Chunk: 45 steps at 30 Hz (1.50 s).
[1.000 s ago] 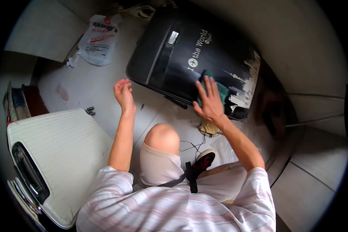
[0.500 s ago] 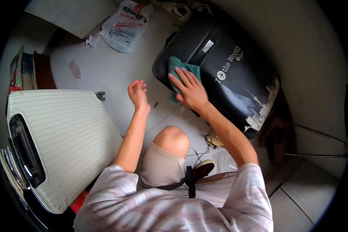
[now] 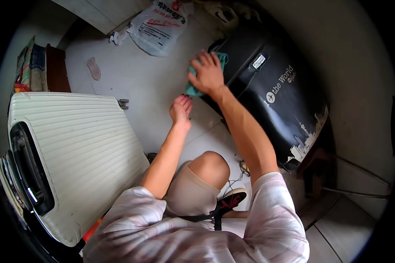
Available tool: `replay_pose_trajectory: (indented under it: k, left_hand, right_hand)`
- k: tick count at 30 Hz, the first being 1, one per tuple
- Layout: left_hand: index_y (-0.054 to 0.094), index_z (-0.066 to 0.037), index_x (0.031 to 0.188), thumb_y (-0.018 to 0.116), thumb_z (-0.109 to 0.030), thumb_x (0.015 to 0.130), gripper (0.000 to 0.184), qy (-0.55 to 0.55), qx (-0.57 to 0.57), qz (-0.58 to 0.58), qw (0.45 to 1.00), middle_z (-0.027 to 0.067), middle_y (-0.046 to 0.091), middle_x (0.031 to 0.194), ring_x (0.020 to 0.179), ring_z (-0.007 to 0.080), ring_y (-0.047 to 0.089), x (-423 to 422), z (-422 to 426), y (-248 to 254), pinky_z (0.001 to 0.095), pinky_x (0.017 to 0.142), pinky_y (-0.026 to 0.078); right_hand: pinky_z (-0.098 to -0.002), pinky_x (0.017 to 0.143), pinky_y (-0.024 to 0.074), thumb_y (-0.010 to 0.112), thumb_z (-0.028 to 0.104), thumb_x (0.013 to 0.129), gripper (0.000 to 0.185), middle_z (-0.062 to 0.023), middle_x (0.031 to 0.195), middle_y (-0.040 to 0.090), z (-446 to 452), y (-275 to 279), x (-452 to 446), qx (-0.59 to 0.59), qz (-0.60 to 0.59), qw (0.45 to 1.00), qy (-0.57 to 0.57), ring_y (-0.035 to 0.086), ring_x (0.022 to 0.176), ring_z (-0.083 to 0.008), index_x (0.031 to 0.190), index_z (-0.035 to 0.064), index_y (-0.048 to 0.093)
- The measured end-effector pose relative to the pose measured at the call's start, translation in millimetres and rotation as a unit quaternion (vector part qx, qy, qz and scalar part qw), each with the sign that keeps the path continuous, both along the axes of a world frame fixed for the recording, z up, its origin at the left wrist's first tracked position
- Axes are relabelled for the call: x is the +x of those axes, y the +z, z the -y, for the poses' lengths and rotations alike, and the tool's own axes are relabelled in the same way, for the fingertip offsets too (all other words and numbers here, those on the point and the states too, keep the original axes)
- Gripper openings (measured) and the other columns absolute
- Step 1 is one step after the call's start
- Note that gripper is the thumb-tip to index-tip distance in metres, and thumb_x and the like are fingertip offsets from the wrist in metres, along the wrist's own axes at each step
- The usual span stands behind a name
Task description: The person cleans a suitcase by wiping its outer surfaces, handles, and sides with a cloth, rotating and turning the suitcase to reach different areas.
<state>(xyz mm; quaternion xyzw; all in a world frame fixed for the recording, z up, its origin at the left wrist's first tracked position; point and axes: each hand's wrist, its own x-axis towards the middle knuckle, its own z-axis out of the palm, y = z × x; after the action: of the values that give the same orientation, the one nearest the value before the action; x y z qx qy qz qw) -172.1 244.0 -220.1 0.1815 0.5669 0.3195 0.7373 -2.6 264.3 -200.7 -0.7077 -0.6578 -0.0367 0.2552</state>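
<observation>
Pale, smooth tiles with thin dark joints make up the floor (image 3: 118, 72), marked by small dark specks. A plain, dull wall (image 3: 355, 83) curves up on the right side of the view, and a light panel (image 3: 103, 13) stands at the upper left.

The black suitcase (image 3: 267, 90) lies on the floor in front of the person, near the wall. Its shell is dark and glossy with a soft sheen, printed in white with "I the World", a plane in a round badge and a city skyline. The white suitcase (image 3: 74, 153), ribbed and scuffed, is at the person's left, its black handle (image 3: 30, 168) toward the view's left edge. A printed plastic bag (image 3: 158, 33) lies on the floor beyond.

The right hand (image 3: 206, 74) is palm down on the green cloth (image 3: 194, 87), fingers parted and slightly bent; whether they pinch it, I cannot tell. The cloth, creased and bunched, is at the black suitcase's near left end. The left hand (image 3: 181, 109) hangs just below it, half open with fingers loosely curled, holding nothing visible. Smallest is a pale label (image 3: 259, 61) on the black shell.
</observation>
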Motion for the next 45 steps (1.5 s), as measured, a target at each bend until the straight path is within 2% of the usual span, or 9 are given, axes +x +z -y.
replay_pose_trajectory:
  k: [7,10,15,19,25,33,36,40,45]
  left_hand:
    - [0.048,0.000,0.136,0.035,-0.030,0.102,0.048,0.036,-0.001,0.047,0.998,0.0151,0.056,0.137,0.124,0.0281,0.057,1.4,-13.0,11.7,0.0405,0.105,0.043]
    - [0.060,-0.012,0.114,0.040,-0.026,0.100,0.028,0.058,-0.102,0.015,0.993,0.0030,0.069,0.101,0.092,0.0184,0.067,12.8,2.9,-14.2,0.0355,0.084,0.050]
    - [0.058,-0.009,0.122,0.042,-0.025,0.099,0.032,0.038,-0.103,0.025,0.994,0.0066,0.067,0.112,0.103,0.0194,0.064,-1.2,10.0,-13.1,0.0375,0.091,0.049]
    - [0.053,0.000,0.132,0.048,-0.021,0.096,0.041,0.045,0.001,-0.007,0.999,0.0151,0.058,0.133,0.124,0.0249,0.056,-28.1,-3.9,32.2,0.0411,0.105,0.043]
    - [0.054,0.002,0.135,0.053,-0.013,0.095,0.043,-0.147,0.179,-0.071,0.970,0.0188,0.058,0.136,0.128,0.0279,0.054,-25.2,-2.4,55.7,0.0376,0.106,0.043]
    - [0.062,0.004,0.122,0.069,-0.015,0.089,0.039,-0.218,0.436,-0.336,0.806,0.0221,0.071,0.102,0.093,0.0310,0.070,27.7,-3.6,14.2,0.0393,0.081,0.054]
    - [0.065,0.003,0.110,0.076,-0.013,0.084,0.033,-0.209,0.361,-0.329,0.847,0.0126,0.070,0.075,0.070,0.0197,0.069,29.5,-7.7,25.9,0.0316,0.068,0.053]
    - [0.065,0.003,0.111,0.076,-0.011,0.084,0.032,-0.213,0.337,-0.315,0.862,0.0135,0.072,0.079,0.072,0.0199,0.070,30.7,-13.6,27.8,0.0308,0.069,0.054]
    - [0.066,0.006,0.113,0.076,-0.010,0.084,0.035,-0.198,0.331,-0.297,0.874,0.0172,0.072,0.090,0.076,0.0194,0.070,27.9,-18.3,24.1,0.0297,0.073,0.055]
  right_hand:
    - [-0.0567,0.113,0.0274,0.058,0.039,0.086,0.037,-0.0151,0.123,0.059,-19.2,4.4,38.4,-0.057,0.045,0.995,-0.068,0.047,0.127,-0.0364,0.114,0.0151,0.065]
    - [-0.0556,0.116,0.0232,0.058,0.046,0.088,0.036,-0.0118,0.120,0.058,12.7,8.0,-27.7,-0.068,-0.014,0.997,0.028,0.045,0.129,-0.0333,0.108,0.0165,0.067]
    - [-0.0522,0.116,0.0250,0.060,0.041,0.089,0.030,-0.0117,0.121,0.059,15.4,3.3,-19.2,-0.032,0.003,0.996,0.078,0.046,0.129,-0.0315,0.105,0.0162,0.066]
    - [-0.0517,0.109,0.0354,0.060,0.041,0.089,0.031,-0.0140,0.114,0.063,-18.6,-4.2,60.2,-0.037,0.038,0.997,-0.053,0.053,0.122,-0.0316,0.105,0.0170,0.069]
    - [-0.0577,0.116,0.0223,0.052,0.042,0.094,0.041,-0.0133,0.129,0.056,-59.3,-7.8,130.2,-0.079,0.125,0.975,-0.166,0.041,0.134,-0.0342,0.125,0.0165,0.060]
    - [-0.0523,0.115,0.0284,0.058,0.043,0.092,0.035,-0.0129,0.128,0.055,2.2,7.2,63.6,-0.079,0.005,0.984,0.158,0.046,0.130,-0.0323,0.119,0.0199,0.059]
    - [-0.0504,0.114,0.0299,0.054,0.045,0.094,0.038,-0.0135,0.128,0.056,-28.8,6.1,134.9,-0.119,0.058,0.991,0.025,0.048,0.128,-0.0311,0.122,0.0201,0.058]
    - [-0.0586,0.110,0.0321,0.047,0.050,0.097,0.047,-0.0146,0.137,0.052,-66.6,-24.0,247.6,-0.050,0.097,0.988,-0.106,0.044,0.133,-0.0343,0.130,0.0166,0.053]
    - [-0.0657,0.109,0.0272,0.043,0.050,0.097,0.058,-0.0201,0.152,0.037,-94.3,11.0,284.1,-0.199,-0.210,0.897,-0.335,0.037,0.137,-0.0443,0.146,0.0177,0.042]
